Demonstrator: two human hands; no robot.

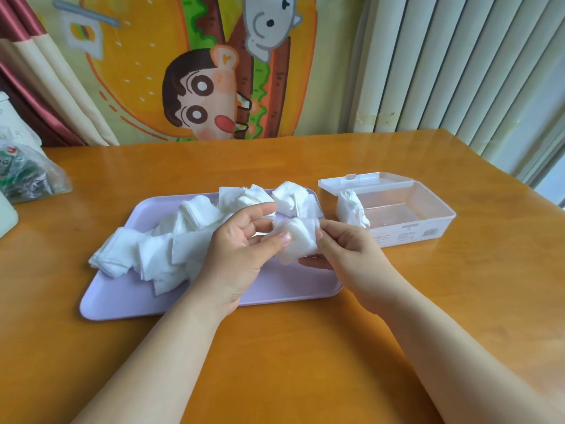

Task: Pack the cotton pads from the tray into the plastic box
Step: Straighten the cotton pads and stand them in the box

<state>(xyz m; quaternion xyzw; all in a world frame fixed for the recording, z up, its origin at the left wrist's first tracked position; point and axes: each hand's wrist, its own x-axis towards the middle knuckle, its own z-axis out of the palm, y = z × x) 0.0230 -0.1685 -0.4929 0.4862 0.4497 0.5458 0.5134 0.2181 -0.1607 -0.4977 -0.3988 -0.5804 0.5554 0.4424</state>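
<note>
Far to the left of the hands a bag [27, 175] lies on the surface [275, 362]. Just left of the left hand, loose pads [159, 255] lie in a messy heap on the purple tray [214, 296]. They are white, thin, soft and square, some in neat little piles and some tipped over. The left hand [241, 249] is half closed, with its thumb pressed on the front of a small stack [295, 240] of pads and its fingers behind it. The right hand [351, 249] pinches the other side of the stack with its fingertips, so both hands hold it up above the tray. To do this step well, I think the hands should squeeze gently and make the edges even so no pad slips out, then carry the stack to the right in one go. To the right of the right hand sits the clear box [428, 228], its lid [367, 182] open at the back. One bunch [351, 209] of pads stands in its left end; the stack would fit best right beside it.
</note>
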